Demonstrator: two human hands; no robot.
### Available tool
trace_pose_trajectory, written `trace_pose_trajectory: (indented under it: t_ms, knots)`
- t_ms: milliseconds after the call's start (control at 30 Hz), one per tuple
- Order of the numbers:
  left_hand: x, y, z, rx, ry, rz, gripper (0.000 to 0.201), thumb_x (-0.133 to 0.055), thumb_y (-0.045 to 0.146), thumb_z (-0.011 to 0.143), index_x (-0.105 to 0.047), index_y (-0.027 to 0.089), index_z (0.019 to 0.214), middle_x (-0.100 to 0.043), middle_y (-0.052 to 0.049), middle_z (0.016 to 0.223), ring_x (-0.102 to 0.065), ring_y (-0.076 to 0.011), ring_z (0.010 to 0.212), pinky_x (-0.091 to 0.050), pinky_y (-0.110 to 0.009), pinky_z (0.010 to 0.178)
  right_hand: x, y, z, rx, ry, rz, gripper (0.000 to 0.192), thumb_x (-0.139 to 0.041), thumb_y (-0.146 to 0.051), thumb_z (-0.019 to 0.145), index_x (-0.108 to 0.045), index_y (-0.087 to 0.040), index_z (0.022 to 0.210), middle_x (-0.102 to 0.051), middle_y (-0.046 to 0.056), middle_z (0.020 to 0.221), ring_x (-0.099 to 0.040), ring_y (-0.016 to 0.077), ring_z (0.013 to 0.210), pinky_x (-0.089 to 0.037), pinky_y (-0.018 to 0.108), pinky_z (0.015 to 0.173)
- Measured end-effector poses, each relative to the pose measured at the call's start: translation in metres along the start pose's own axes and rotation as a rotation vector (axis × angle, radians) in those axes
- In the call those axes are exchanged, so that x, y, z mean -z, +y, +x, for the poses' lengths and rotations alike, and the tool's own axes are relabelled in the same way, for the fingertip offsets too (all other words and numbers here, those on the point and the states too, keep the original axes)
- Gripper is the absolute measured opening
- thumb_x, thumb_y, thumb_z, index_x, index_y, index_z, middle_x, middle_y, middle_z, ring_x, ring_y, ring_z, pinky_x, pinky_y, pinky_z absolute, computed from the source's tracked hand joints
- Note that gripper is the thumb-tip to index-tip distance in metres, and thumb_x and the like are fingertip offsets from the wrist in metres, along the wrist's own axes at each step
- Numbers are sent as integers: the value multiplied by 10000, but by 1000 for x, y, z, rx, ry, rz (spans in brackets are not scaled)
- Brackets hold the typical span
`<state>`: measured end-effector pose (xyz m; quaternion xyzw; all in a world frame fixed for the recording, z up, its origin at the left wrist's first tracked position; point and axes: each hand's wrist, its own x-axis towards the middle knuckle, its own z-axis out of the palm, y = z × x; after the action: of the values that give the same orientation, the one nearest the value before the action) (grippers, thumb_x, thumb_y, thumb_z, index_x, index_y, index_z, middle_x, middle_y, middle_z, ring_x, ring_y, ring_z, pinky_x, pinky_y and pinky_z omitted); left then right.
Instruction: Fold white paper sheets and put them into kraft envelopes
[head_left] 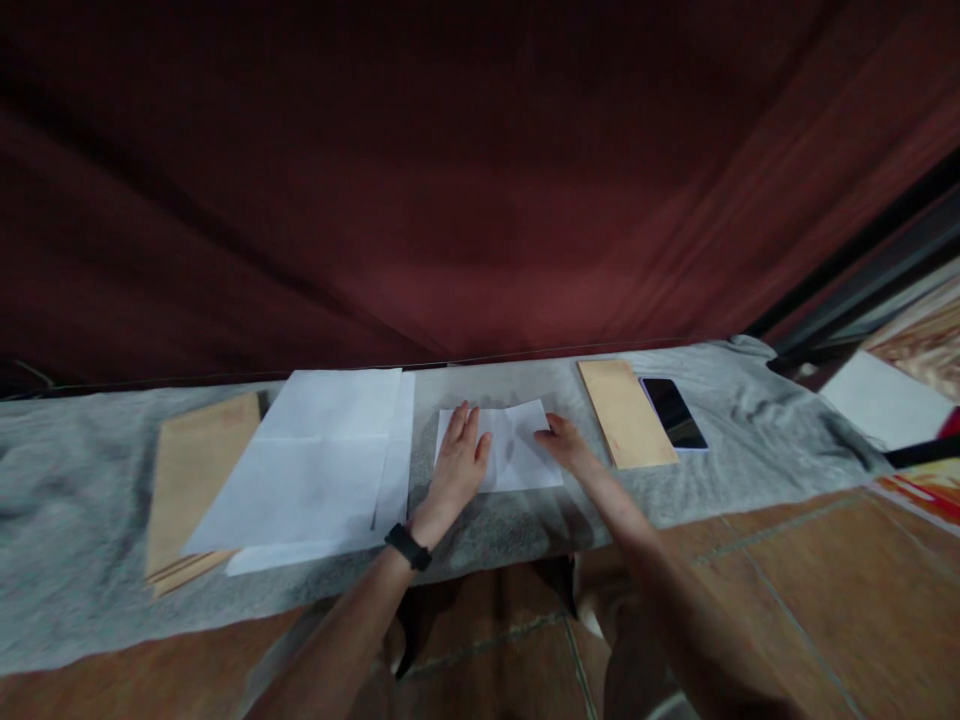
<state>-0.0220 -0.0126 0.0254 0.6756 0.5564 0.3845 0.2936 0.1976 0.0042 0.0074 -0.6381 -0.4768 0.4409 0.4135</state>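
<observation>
- The white sheet [525, 460] lies near the middle of the grey cloth [780, 430], between its far and near edges.
- The left hand [459, 460] rests spread flat on it; I'd say even palm pressure would best stop slipping.
- The right hand [561, 440] touches its right edge, pinching or not I can't tell; a light touch should avoid stray creases.

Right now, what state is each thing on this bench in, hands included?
Left hand: fingers extended, on the small paper
Right hand: at the small paper's right edge
Small paper: creased
Large white sheets: overlapping, top one creased
Left brown stack: partly covered
Right brown paper: flat
Phone: face up, screen dark
Grey cloth: spread, wrinkled
</observation>
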Motion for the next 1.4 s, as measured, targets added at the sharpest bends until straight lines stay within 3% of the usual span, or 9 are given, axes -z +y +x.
trace_pose_trajectory:
  t_ms: [167,267,367,433,500,600,733,1200,1400]
  knots:
    - [-23,-18,-11,-148,-93,397,563,-458,336,991,-470,108,1506,-370,-182,1636,-241,-317,1563,-138,-544,1281,1,-3,-1,21,-34,-229,164,-610,-103,724,-685,-243,767,-683,3,731,-639,222,799,-492,316,792]
    - [-29,-20,-14,-170,-96,483,581,-409,358,1012,-432,113,1538,-353,-168,1644,-229,-306,1567,-106,-544,1282,1,-8,-5,66,-21,-375,277,-541,-103,814,-717,-199,1006,-734,77,945,-672,275,955,-510,369,881]
    - [-30,-19,-13,-187,-95,514,571,-379,339,1018,-427,130,1547,-370,-145,1640,-224,-296,1570,-96,-541,1283,-7,-15,-12,213,154,-549,418,-496,-153,917,-617,-136,1317,-667,184,1246,-602,324,1197,-470,464,1044]
    - [-29,-18,-13,-197,-96,535,567,-370,317,1016,-429,136,1550,-388,-138,1633,-226,-298,1569,-106,-544,1282,-19,-20,-16,379,188,-629,467,-441,-210,986,-536,-144,1438,-600,187,1390,-537,312,1317,-424,491,1126]
    - [-27,-17,-13,-206,-112,575,566,-362,283,1010,-426,139,1554,-399,-135,1627,-234,-305,1566,-128,-553,1277,-37,-21,-20,518,72,-618,473,-378,-256,1036,-509,-188,1485,-570,141,1472,-510,268,1375,-404,464,1168]
    - [-24,-17,-13,-216,-156,660,588,-362,206,983,-407,148,1567,-397,-122,1632,-238,-301,1565,-156,-549,1275,-66,-15,-25,583,-62,-672,479,-334,-299,1071,-519,-169,1493,-574,133,1493,-483,244,1422,-364,450,1207]
    - [-21,-21,-13,-222,-184,706,620,-365,167,958,-385,135,1576,-377,-129,1642,-235,-278,1567,-172,-525,1279,-81,-4,-30,580,-45,-846,523,-337,-372,1088,-460,-135,1537,-475,131,1580,-386,252,1499,-260,468,1257]
    - [-5,-37,-16,-85,-32,654,637,-361,323,994,-392,5,1546,-354,-213,1627,-296,-316,1541,-227,-487,1271,-41,13,-26,499,72,-917,551,-403,-400,1061,-424,-179,1565,-401,122,1618,-373,301,1506,-252,522,1242]
    - [-6,-41,-17,-88,13,650,642,-380,346,988,-396,42,1554,-380,-198,1621,-312,-310,1536,-252,-501,1263,-19,20,-23,453,137,-891,582,-395,-423,1053,-427,-138,1560,-415,155,1607,-373,319,1502,-237,545,1238]
